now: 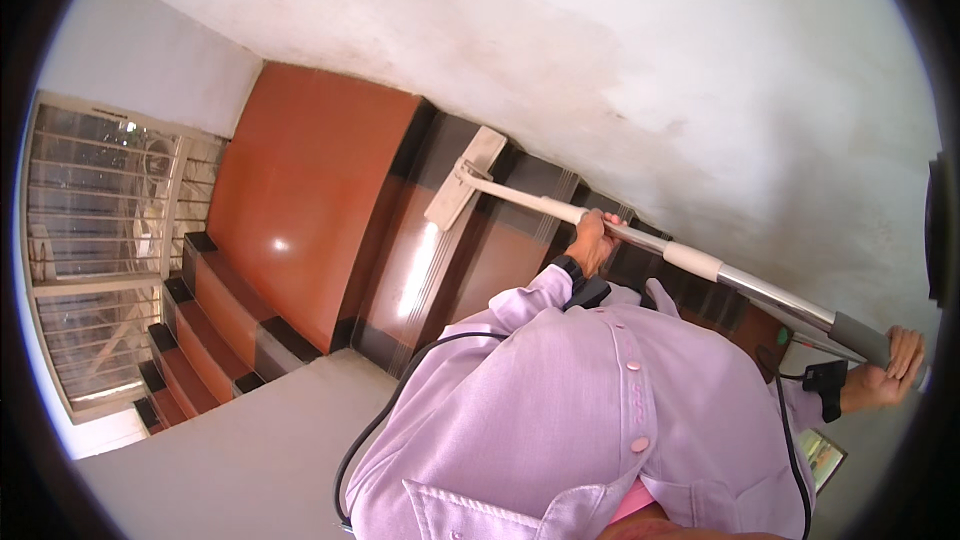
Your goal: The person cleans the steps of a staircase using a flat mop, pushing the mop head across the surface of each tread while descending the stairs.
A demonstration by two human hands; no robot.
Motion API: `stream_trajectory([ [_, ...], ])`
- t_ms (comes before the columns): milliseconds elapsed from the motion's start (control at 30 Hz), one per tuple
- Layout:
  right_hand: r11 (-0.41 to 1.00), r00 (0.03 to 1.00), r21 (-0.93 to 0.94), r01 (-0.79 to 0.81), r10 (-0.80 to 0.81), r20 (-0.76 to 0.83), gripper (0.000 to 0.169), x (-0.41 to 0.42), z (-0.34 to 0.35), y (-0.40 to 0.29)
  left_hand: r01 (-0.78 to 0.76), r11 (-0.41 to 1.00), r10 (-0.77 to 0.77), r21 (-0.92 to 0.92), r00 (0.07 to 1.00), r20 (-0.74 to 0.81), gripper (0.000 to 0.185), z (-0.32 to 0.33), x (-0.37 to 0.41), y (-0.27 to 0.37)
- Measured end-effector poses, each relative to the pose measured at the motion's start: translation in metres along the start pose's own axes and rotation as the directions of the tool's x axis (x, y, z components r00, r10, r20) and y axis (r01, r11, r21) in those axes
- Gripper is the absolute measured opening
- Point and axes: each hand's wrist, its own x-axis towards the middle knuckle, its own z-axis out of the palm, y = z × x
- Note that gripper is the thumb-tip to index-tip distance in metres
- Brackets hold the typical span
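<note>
A flat mop with a long telescopic pole [772, 296] slants across the view. My left hand [592, 240] grips its lower pole, near the joint between the cream section and the metal tube. Further up, my right hand [892, 367] is closed around the grey grip at the pole's top end. The flat rectangular mop head [466, 178] rests on a stair tread beside the wall, just below a red landing. Its pad's underside is hidden.
Red and black stairs [487, 251] run along a stained white wall [585, 52]. The red landing [315, 165] turns to another flight [232, 330] by a barred window [105, 240]. A grey parapet wall [247, 427] borders the stairs. Black cables [352, 450] hang along my shirt.
</note>
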Motion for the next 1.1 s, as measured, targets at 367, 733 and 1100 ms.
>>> stream_trajectory([
  [367, 0.59, 0.795, 0.609, -0.53, 0.097, 0.598, 0.024, -0.089, -0.037, -0.011, -0.186, 0.982, 0.184, 0.044, 0.982, 0.04, 0.011, -0.061, 0.0, 0.11],
  [733, 0.657, 0.795, 0.548, -0.518, 0.133, 0.592, 0.019, -0.101, -0.067, -0.027, -0.17, 0.985, 0.17, 0.031, 0.985, -0.019, 0.009, -0.073, 0.003, 0.104],
  [1100, 0.975, 0.967, 0.189, -0.113, 0.065, 0.246, 0.015, -0.043, -0.125, -0.067, 0.122, 0.973, -0.095, -0.197, 0.986, 0.138, 0.016, -0.072, -0.051, 0.01],
])
